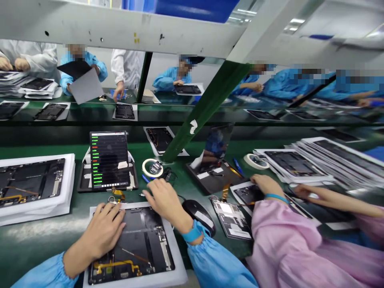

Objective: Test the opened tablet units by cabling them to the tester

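Note:
An opened tablet back housing (132, 244) with exposed black internals and a yellow flex cable lies in a white tray (177, 260) right in front of me. My left hand (102, 230) rests with curled fingers on the tray's top edge, next to a small metal ring and amber flex strip (118, 195). My right hand (165, 202) sits over the housing's top edge, close to a black computer mouse (198, 216). Beyond the hands, a tablet in a black fixture (109, 160) shows green and red bars. A ring light (152, 168) stands between the tablet and the mouse.
A person in pink (285, 240) works at my right, one hand on another tablet (249, 194). Stacked tablets in white trays lie at left (36, 188) and right (330, 160). A green diagonal post (204, 112) rises from the green bench. More workers sit beyond a shelf.

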Demonstrator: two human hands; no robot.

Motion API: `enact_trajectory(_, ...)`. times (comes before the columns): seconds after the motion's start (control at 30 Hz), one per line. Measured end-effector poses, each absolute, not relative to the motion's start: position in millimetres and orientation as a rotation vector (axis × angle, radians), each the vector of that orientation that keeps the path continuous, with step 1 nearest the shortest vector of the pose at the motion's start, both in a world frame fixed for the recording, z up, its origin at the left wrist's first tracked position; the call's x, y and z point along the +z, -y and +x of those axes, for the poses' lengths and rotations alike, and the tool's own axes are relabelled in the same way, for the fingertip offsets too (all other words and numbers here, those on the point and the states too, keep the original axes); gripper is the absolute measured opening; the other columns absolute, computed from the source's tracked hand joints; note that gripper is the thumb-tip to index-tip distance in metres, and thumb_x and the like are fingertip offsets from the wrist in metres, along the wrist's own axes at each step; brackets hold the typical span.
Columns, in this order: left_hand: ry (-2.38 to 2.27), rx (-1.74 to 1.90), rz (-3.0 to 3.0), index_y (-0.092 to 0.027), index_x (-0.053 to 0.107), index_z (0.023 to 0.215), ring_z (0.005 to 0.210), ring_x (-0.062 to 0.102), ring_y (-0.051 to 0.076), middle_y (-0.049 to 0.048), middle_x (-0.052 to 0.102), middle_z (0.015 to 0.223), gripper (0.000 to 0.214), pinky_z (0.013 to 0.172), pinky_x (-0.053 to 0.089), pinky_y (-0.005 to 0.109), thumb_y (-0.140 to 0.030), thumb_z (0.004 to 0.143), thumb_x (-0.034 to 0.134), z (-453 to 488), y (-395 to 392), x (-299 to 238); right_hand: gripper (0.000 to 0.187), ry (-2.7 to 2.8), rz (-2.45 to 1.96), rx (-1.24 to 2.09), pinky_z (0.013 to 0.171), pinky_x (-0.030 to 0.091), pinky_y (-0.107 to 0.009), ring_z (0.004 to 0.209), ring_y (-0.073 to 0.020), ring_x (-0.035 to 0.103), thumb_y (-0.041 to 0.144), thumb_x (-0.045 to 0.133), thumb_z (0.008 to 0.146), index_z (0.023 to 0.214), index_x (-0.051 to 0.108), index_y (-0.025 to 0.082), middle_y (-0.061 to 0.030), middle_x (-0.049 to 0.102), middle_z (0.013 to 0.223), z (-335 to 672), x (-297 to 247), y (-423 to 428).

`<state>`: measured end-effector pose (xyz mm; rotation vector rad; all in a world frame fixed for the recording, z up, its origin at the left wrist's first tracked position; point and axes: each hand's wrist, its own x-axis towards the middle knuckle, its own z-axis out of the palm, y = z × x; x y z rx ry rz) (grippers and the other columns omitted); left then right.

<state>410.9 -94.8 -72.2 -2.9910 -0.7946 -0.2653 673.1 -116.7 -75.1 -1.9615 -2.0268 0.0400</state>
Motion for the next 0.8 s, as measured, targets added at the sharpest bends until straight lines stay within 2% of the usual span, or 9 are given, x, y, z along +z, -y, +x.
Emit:
enact_trajectory(0.1,0.775,-0.431,-2.935,-0.018,0.067,0.123,0.115,0.054,0.026,0.0084,0.066,0.129,0.036,0.097,0.038,0.042,-0.03,0.103,0.039,406,86,-73,0.025,2.355,-1.688,0.079,0.082,0.033,-0.039,0.097,-0.0261,0.049,0.043,0.055,0.101,0.098,0.061,0.018,-0.0094,0.064,0.096,660,-72,120)
enact_trajectory(0.2,0.774,-0.568,-2.901,-0.02,0.067,0.122,0.112,0.056,0.024,0.0077,0.067,0.126,0.032,0.096,0.038,0.04,-0.031,0.101,0.046,402,76,-76,0.033,2.472,-1.64,0.139,0.083,0.033,-0.038,0.098,-0.0239,0.048,0.051,0.059,0.098,0.101,0.061,0.018,-0.0067,0.064,0.097,654,-72,118)
enact_trajectory(0.47,0.988,-0.902,-2.956,-0.023,0.068,0.121,0.112,0.062,0.021,0.0043,0.069,0.126,0.035,0.094,0.045,0.036,-0.039,0.102,0.045,391,55,-74,0.033,2.548,-1.636,0.122,0.076,0.033,-0.034,0.091,-0.0201,0.053,0.048,0.053,0.102,0.089,0.058,0.018,-0.0043,0.065,0.095,660,-61,132)
enact_trajectory(0.53,1.149,-1.091,-2.976,-0.022,0.07,0.118,0.112,0.063,0.021,0.0044,0.07,0.123,0.035,0.097,0.047,0.036,-0.042,0.101,0.046,389,53,-70,0.032,2.553,-1.645,0.1,0.067,0.031,-0.033,0.076,-0.018,0.055,0.047,0.051,0.103,0.092,0.058,0.018,-0.0024,0.065,0.083,661,-56,146)
enact_trajectory(0.6,1.385,-1.322,-2.977,-0.021,0.072,0.113,0.113,0.064,0.021,0.0048,0.071,0.119,0.037,0.101,0.047,0.035,-0.045,0.099,0.048,387,52,-63,0.031,2.55,-1.627,0.02,0.059,0.024,-0.034,0.058,-0.0163,0.05,0.048,0.048,0.104,0.093,0.058,0.02,0.001,0.062,0.067,661,-50,163)
enact_trajectory(0.67,1.713,-1.538,-2.94,-0.019,0.073,0.109,0.11,0.065,0.021,0.0063,0.072,0.115,0.042,0.1,0.048,0.034,-0.05,0.097,0.048,386,51,-56,0.033,2.542,-1.524,-0.09,0.056,0.022,-0.034,0.049,-0.015,0.046,0.048,0.045,0.105,0.088,0.057,0.022,0.0027,0.059,0.06,660,-40,179)
enact_trajectory(0.8,2.303,-1.889,-2.811,-0.013,0.074,0.095,0.089,0.067,0.021,0.0109,0.074,0.102,0.056,0.077,0.052,0.03,-0.062,0.09,0.047,385,49,-48,0.035,2.508,-1.258,-0.222,0.057,0.03,-0.032,0.049,-0.0129,0.048,0.04,0.049,0.105,0.076,0.053,0.022,0.0032,0.055,0.056,667,-11,197)
